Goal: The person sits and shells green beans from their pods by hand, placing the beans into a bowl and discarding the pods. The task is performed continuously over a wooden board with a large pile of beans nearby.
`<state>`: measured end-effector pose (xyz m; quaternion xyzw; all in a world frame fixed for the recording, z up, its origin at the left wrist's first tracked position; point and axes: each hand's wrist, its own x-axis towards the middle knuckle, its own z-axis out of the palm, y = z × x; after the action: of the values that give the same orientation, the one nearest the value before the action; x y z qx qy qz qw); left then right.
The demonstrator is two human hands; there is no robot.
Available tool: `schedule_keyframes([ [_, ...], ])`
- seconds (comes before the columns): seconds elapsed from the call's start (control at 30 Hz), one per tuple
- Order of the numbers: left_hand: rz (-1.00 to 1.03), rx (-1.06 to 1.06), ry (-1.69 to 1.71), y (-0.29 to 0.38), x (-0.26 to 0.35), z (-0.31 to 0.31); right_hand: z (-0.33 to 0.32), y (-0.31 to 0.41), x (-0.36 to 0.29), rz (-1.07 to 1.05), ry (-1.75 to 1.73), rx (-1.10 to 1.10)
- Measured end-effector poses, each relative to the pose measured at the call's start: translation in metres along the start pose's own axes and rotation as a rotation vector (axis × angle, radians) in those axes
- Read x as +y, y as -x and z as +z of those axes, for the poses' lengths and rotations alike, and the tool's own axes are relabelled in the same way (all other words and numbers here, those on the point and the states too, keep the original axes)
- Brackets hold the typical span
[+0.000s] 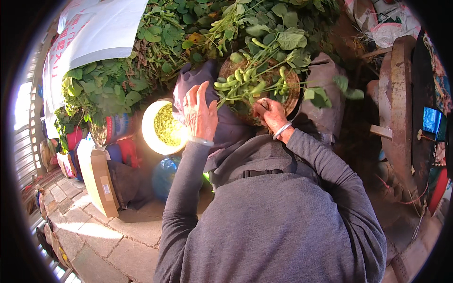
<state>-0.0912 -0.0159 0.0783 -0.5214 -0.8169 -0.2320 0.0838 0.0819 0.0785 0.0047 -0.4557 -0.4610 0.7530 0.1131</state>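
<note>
My left hand (200, 113) is raised with its fingers spread beside the white bowl (147, 125). Small shelled green beans (168, 125) fill much of that bowl, partly washed out by sunlight. My right hand (270, 115) is closed around a brown, wood-like stub (264, 104); what it belongs to is hidden in the fist. Stems of a soybean plant (260, 86) with plump green pods spread between and above both hands. Beneath them, between my knees, a round brown container or block (296, 79) is partly covered by leaves.
A large heap of leafy soybean plants (170, 46) lies ahead, partly under a white printed sheet (106, 42). To the left are a cardboard box (102, 184) and a blue plastic bag (164, 177). A heavy wooden frame (393, 106) stands close on the right. Paving (116, 244) covers the floor.
</note>
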Motion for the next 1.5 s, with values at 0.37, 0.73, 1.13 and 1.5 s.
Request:
schedule_keyframes([
  [0.37, -1.033, -0.677, 1.647, 0.041, 0.034, 0.066, -0.008, 0.009, -0.011, -0.202, 0.094, 0.015],
  [0.73, -1.097, -0.562, 1.635, 0.04, 0.045, 0.084, -0.021, 0.034, -0.002, -0.377, 0.417, -0.03],
  [1.13, -0.868, -0.544, 1.424, 0.048, 0.041, 0.092, -0.02, 0.034, -0.009, -0.534, 0.576, 0.067],
  [1.5, -0.923, -0.492, 1.451, 0.037, 0.059, 0.088, -0.021, 0.026, 0.004, -0.441, 0.261, 0.042],
])
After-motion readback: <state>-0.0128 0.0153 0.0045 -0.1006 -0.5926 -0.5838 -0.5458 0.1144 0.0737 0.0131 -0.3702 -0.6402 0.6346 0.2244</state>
